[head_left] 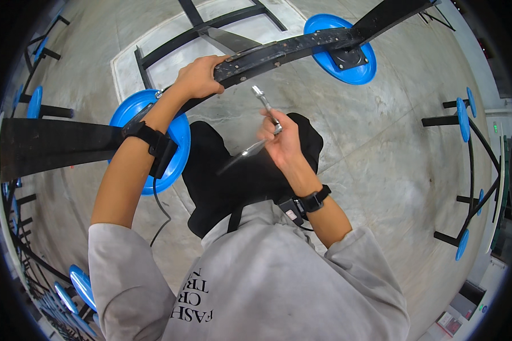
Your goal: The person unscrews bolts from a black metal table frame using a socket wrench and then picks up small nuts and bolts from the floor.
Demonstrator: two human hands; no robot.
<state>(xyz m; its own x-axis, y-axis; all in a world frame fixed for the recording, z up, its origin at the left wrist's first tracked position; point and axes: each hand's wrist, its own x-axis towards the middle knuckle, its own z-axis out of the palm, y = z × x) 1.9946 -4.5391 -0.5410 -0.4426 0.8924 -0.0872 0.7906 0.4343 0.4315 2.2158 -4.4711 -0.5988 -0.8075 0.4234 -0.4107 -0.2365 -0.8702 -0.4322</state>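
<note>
My left hand [198,77] is closed round the end of a curved black metal beam [279,52], which has several bolt heads along it. In front of the beam, my right hand [281,141] grips a chrome socket wrench [260,94]. Its socket end points up toward the beam without touching it, and its handle, blurred by motion, sticks out toward my lap. Under my left forearm is a round blue seat [179,142], partly hidden by the arm. A second blue seat [367,59] sits below the beam's far right part.
A wide black metal bar [62,146] runs off to the left. Behind the beam stands a black floor frame [170,48]. More blue seats on black frames [463,120] line the right side, and others [81,284] stand at the lower left. A thin black cable [164,210] hangs from my left wrist.
</note>
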